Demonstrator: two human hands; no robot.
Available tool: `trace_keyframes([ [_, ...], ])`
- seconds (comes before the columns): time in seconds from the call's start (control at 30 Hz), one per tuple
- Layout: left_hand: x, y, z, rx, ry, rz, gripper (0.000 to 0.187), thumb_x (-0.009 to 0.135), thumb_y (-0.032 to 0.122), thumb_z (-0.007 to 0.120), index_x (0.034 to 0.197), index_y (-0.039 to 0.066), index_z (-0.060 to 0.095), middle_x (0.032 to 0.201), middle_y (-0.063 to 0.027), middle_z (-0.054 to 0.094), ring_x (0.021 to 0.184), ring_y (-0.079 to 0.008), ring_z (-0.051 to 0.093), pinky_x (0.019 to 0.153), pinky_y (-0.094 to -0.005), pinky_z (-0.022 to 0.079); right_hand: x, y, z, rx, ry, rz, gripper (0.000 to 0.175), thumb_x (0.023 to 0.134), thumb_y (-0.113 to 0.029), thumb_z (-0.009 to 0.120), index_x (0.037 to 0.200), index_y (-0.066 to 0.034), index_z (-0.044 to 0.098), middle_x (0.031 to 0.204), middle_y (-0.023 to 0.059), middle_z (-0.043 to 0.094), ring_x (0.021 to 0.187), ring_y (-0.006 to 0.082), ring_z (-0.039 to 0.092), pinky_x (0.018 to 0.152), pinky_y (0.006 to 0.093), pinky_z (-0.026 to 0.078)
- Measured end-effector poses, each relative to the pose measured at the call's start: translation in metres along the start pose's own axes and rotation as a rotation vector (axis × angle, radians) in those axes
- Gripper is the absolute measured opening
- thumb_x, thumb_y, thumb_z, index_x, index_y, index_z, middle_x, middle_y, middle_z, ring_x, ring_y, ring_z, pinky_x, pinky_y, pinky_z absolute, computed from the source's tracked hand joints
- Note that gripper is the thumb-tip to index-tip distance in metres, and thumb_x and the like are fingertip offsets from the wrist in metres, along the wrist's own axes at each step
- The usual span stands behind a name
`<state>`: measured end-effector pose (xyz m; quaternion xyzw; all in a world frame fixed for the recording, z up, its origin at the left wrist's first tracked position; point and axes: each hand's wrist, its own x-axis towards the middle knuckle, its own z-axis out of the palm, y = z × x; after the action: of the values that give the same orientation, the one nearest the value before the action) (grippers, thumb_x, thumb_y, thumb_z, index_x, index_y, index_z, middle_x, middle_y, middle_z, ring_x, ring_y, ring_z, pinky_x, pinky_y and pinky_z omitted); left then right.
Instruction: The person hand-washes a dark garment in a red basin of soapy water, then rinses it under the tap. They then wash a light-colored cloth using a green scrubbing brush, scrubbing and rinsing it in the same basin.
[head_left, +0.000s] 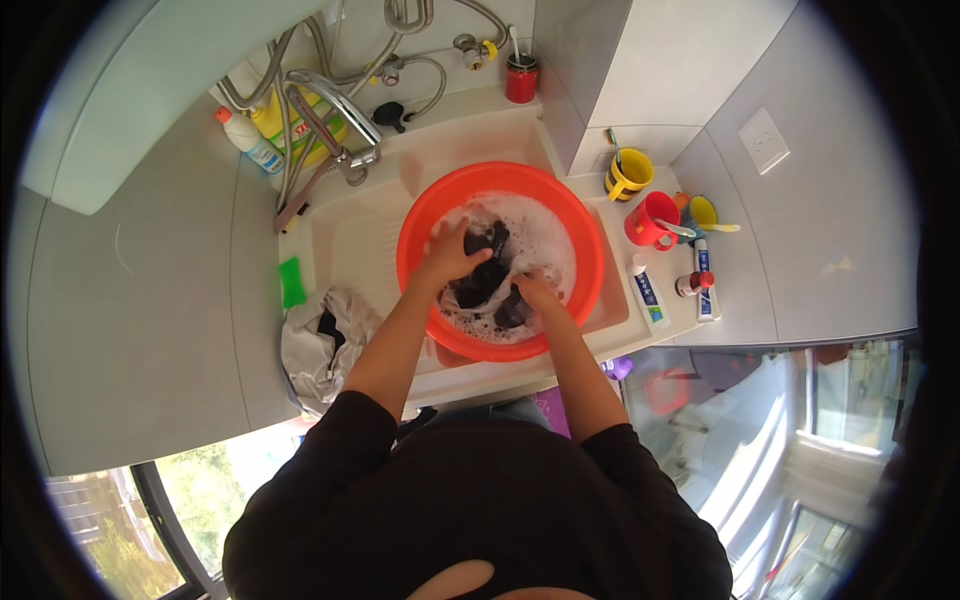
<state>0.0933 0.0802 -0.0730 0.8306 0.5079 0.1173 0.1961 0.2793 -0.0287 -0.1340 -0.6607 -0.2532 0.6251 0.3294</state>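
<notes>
An orange-red plastic basin (499, 352) of foamy water stands in the sink, with a wet dark and pale garment (480, 281) half sunk in it. On the left part of the cloth lies my left hand (454, 253), its thumb spread away from the fingers and some fingertips lost in suds. My right hand (536, 289) has its fingers curled on the pale edge of the garment, near the basin's right side. Foam (544, 225) covers much of the water and hides part of the cloth.
The sink (352, 247) has a chrome faucet (337, 127) at back left. A pale grey garment (322, 360) and green sponge (292, 282) lie left. On the right ledge are a yellow mug (628, 174), red mug (651, 217), toothpaste tube (648, 296) and small bottle (694, 283).
</notes>
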Motion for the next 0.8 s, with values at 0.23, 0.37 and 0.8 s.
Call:
trace_keyframes([
  [0.23,-0.005,0.061,0.032,-0.263,-0.492,-0.221,0.060,0.084,0.034,0.072,0.131,0.002,0.051,0.130,-0.0292,0.059,0.126,-0.0503,0.052,0.102,-0.0522,0.046,-0.032,-0.026,0.022,0.829,-0.143,0.312,0.076,0.094,-0.064,0.055,0.152,-0.0170,0.040,0.146,0.0158,0.051,0.134,0.0359,0.049,0.109,0.0588,0.038],
  [0.37,-0.036,0.105,-0.004,-0.228,-0.323,0.026,0.047,0.086,0.028,0.071,0.122,0.000,0.057,0.125,-0.0284,0.061,0.120,-0.0461,0.057,0.095,-0.0490,0.049,-0.032,-0.032,0.011,1.093,-0.201,0.100,0.061,0.093,-0.060,0.059,0.136,-0.0169,0.059,0.131,0.0174,0.062,0.117,0.0368,0.062,0.099,0.0574,0.049],
  [0.8,0.003,-0.008,-0.016,-0.624,0.190,0.113,0.035,0.091,-0.002,0.060,0.126,0.003,0.061,0.125,-0.0140,0.062,0.108,-0.0264,0.065,0.095,-0.0388,0.054,-0.028,-0.070,-0.015,1.071,-0.572,-0.370,0.037,0.090,-0.024,0.061,0.119,-0.0003,0.065,0.107,0.0164,0.071,0.094,0.0297,0.071,0.084,0.0434,0.060],
])
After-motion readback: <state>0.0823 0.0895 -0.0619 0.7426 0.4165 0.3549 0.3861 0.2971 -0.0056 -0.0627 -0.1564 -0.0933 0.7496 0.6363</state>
